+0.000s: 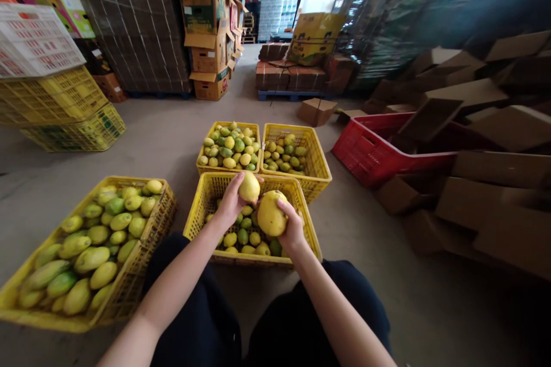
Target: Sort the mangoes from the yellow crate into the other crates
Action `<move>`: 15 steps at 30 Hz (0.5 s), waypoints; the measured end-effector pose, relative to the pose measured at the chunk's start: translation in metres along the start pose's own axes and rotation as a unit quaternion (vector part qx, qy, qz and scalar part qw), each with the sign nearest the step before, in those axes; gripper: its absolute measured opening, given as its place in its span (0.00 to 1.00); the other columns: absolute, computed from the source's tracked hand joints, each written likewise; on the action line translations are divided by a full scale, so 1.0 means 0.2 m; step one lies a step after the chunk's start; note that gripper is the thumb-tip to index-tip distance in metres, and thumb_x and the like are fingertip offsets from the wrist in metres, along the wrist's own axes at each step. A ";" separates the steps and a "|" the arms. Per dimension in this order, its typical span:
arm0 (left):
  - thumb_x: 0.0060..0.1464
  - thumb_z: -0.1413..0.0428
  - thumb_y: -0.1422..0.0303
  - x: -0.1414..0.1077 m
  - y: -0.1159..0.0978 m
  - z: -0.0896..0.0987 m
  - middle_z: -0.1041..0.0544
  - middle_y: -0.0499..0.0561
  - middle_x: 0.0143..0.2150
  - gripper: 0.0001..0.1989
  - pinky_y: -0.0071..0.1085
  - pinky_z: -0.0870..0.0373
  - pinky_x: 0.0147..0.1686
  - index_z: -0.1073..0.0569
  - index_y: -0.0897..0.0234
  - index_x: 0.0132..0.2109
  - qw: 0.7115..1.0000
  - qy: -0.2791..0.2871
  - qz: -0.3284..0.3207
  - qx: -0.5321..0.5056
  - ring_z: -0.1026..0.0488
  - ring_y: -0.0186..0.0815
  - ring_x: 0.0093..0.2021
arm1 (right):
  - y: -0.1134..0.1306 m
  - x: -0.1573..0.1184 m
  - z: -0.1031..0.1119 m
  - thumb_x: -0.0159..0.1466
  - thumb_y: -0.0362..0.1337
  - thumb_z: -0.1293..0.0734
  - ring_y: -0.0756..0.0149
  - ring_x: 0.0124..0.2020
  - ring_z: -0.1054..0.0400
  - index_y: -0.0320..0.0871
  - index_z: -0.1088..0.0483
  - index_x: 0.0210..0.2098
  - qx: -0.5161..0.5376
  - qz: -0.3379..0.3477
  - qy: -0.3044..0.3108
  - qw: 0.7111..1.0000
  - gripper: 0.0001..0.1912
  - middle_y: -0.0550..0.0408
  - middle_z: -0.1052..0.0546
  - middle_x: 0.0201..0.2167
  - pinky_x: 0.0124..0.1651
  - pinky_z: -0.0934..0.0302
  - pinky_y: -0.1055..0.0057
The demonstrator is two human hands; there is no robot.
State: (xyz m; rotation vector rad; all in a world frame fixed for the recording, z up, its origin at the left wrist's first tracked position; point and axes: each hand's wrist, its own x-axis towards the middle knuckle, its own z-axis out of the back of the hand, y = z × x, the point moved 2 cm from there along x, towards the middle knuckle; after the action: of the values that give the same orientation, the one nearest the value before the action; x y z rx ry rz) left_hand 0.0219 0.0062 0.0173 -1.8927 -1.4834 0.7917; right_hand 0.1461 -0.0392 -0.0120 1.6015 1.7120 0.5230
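Over the front yellow crate, both hands are raised with a fruit in each. My left hand is closed around a pale yellow lemon. A larger yellow lemon, marked with small dark specks, is gripped by my right hand. The two lemons are close together at the middle of the view. Yellow and green lemons lie in the crate below, partly hidden by my hands and forearms.
Behind stand a full yellow crate of lemons and a partly filled yellow crate. Another full yellow crate is at left. A red crate and cardboard boxes lie at right. Stacked crates stand far left.
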 end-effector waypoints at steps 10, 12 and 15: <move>0.62 0.57 0.59 -0.03 -0.09 0.06 0.26 0.54 0.32 0.20 0.27 0.38 0.20 0.26 0.67 0.41 0.987 0.039 0.043 -0.149 0.36 0.29 0.20 | 0.04 0.02 -0.04 0.54 0.44 0.37 0.56 0.30 0.25 0.42 0.31 0.32 0.142 -0.090 0.044 0.985 0.12 0.51 0.23 0.25 0.29 0.29 0.61; 0.63 0.60 0.62 -0.01 -0.07 0.08 0.26 0.55 0.31 0.20 0.27 0.37 0.19 0.27 0.67 0.37 0.985 0.013 0.062 -0.162 0.34 0.30 0.20 | 0.03 0.03 -0.04 0.55 0.44 0.37 0.56 0.29 0.25 0.42 0.30 0.32 0.140 -0.088 0.027 0.986 0.13 0.50 0.23 0.25 0.28 0.29 0.61; 0.63 0.58 0.65 0.00 -0.04 0.09 0.24 0.56 0.36 0.17 0.27 0.32 0.22 0.27 0.67 0.38 0.980 -0.029 0.095 -0.172 0.28 0.33 0.27 | 0.01 0.04 -0.04 0.55 0.44 0.37 0.57 0.29 0.25 0.41 0.29 0.33 0.121 -0.072 0.027 0.990 0.13 0.50 0.22 0.26 0.27 0.29 0.63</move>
State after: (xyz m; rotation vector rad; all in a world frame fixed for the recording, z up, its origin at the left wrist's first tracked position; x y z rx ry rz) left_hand 0.0028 0.0105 0.0121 -2.3144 -1.5715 0.7154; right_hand 0.1412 -0.0296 -0.0065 1.6257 1.9758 0.2984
